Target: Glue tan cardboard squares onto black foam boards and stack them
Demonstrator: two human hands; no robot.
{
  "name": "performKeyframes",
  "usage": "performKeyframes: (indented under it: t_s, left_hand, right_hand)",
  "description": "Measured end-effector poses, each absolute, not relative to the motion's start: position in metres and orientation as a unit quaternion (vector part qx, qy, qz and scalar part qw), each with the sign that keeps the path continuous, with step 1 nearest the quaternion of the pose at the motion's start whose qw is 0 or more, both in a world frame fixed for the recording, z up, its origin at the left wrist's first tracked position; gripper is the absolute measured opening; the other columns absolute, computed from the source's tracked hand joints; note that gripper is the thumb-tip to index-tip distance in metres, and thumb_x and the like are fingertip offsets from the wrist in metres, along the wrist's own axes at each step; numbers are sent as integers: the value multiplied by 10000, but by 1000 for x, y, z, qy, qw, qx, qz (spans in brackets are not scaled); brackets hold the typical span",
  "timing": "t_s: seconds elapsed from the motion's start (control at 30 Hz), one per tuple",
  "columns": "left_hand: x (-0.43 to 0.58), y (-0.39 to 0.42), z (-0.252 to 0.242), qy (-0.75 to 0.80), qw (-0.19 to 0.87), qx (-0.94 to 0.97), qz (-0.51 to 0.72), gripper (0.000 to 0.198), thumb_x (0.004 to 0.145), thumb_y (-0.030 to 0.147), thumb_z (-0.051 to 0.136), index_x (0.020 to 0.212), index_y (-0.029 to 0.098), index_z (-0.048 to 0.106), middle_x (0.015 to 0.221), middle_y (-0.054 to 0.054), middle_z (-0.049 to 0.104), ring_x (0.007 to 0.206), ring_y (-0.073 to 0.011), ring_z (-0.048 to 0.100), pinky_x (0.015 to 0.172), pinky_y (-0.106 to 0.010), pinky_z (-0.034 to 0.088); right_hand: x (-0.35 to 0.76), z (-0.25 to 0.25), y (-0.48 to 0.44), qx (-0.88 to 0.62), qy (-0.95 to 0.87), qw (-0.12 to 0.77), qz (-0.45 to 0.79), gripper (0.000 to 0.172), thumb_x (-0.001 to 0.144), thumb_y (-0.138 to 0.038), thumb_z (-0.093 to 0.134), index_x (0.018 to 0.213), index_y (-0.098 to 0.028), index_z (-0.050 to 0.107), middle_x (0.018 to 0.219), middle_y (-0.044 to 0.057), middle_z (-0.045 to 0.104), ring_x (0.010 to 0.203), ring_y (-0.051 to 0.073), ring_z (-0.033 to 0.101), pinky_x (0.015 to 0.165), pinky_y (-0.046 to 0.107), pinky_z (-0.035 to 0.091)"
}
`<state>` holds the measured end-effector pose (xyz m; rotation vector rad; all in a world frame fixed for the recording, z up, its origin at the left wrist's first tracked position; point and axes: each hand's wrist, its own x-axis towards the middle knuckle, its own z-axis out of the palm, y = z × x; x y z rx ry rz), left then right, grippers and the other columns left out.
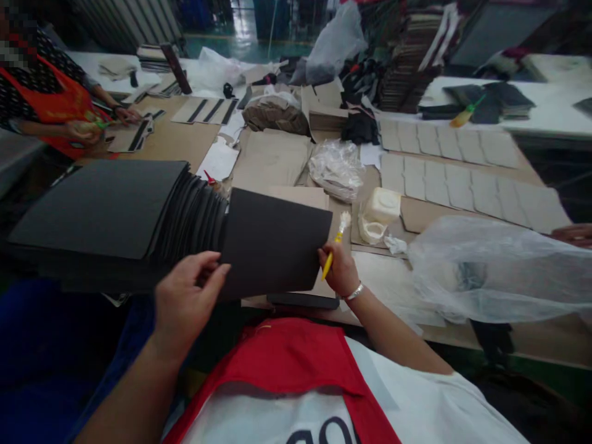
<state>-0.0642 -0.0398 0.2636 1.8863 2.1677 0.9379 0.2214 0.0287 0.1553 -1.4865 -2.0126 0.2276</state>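
Note:
A black sheet (272, 240) is held just above the table in front of me. My left hand (185, 302) pinches its lower left edge, fingers closed on it. My right hand (340, 268) touches the sheet's right edge and grips a yellow-handled brush (336, 243), bristles pointing up. To the left lies a thick fanned stack of black sheets (115, 209). Under the sheet lies brown cardboard (300, 197) and a dark strip (303, 301) at the table's front edge.
A white glue tub (383, 206) and a crumpled plastic bag (337, 166) sit beyond the brush. A large clear bag (499, 271) lies right. Rows of grey board pieces (462, 179) cover the far right. Another person in a red apron (55, 102) works far left.

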Motion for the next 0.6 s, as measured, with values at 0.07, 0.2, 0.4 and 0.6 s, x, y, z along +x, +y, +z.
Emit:
performKeyframes:
  t_s: [0.07, 0.2, 0.4, 0.6]
  left_hand:
    - [-41, -34, 214, 682, 162, 647, 298, 269, 811, 387, 560, 961, 182, 648, 824, -26, 659, 713, -141, 611, 688, -255, 486]
    - [-16, -12, 114, 692, 324, 605, 221, 158, 773, 268, 594, 874, 154, 640, 760, -38, 673, 698, -157, 628, 656, -254, 470]
    - [-9, -7, 49, 720, 358, 569, 170, 128, 770, 233, 601, 851, 139, 632, 746, -57, 676, 707, -165, 628, 656, -257, 448]
    - [-11, -4, 34, 720, 359, 567, 177, 135, 791, 246, 583, 864, 141, 626, 775, -61, 676, 734, -169, 634, 680, -267, 458]
  right_hand:
    - [251, 121, 8, -615, -749, 230, 91, 196, 903, -338, 408, 916, -163, 497, 670, 34, 592, 524, 141, 545, 504, 239, 333]
    - [278, 72, -15, -689, -712, 55, 123, 171, 896, -286, 441, 963, -155, 526, 731, 57, 644, 570, 155, 587, 504, 239, 312]
    - [280, 45, -4, -693, -705, -45, 145, 212, 936, -292, 388, 1039, -169, 528, 855, 82, 672, 693, 167, 627, 537, 244, 321]
    - [277, 33, 9, -688, -710, -55, 138, 248, 940, -328, 381, 1067, -182, 535, 863, 91, 674, 709, 176, 628, 541, 248, 327]
